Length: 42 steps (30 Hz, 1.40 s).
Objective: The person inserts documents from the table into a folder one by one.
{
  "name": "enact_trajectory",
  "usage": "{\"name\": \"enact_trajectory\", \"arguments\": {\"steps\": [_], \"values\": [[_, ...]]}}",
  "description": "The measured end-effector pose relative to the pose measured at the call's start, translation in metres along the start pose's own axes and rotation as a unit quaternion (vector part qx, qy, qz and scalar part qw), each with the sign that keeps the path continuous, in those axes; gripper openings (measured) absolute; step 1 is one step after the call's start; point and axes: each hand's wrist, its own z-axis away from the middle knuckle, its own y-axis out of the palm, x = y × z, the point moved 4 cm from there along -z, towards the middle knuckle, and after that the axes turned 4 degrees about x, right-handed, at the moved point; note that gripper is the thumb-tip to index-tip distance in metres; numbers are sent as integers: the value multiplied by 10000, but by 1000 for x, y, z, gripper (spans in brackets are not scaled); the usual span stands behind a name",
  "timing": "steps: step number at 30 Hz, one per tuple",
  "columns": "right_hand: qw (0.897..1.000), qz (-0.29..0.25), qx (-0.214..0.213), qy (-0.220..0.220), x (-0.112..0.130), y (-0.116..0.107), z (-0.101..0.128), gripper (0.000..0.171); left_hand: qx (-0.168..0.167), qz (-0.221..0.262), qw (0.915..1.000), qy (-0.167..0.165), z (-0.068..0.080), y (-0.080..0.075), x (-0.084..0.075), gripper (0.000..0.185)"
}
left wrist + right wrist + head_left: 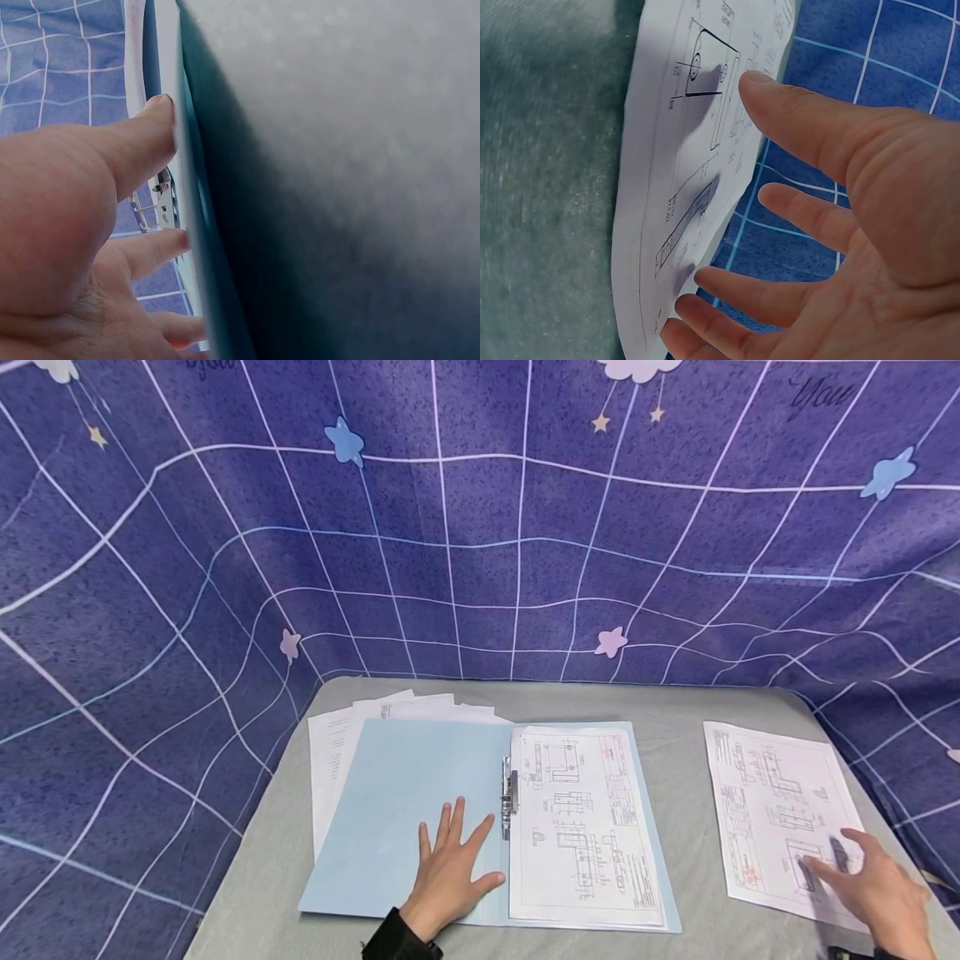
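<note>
Nearest, the left hand (450,877) lay flat with fingers spread on the open pale-blue paper folder (390,818), pinning its cover down, while the right hand (885,885), fingers relaxed and gripping nothing, rested on the loose white drawing sheet (780,810) at the grey table's (675,702) right.

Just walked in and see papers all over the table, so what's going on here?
A person is working with an open light-blue folder on a grey table. The left hand lies flat on the folder's open cover, fingers spread, beside the metal clip. A sheet with technical drawings sits in the folder's right half. The right hand, fingers straight, touches a separate drawing sheet lying at the right of the table. More white sheets stick out from under the cover.
</note>
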Motion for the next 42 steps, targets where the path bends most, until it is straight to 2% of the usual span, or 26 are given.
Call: {"name": "enact_trajectory", "arguments": {"steps": [6,20,33,42], "values": [[9999,-40,100,96,-3,2,1,80,18,34,10000,-15,0,-1,-2,77],[9948,-187,592,806,-2,4,6,90,-8,17,10000,-25,-2,1,0,77],[9956,-231,612,664,-2,3,8,86,-4,8,10000,-31,-2,0,0,77],[9971,-234,472,542,-10,6,4,95,16,30,10000,-46,-1,1,1,77]]}}
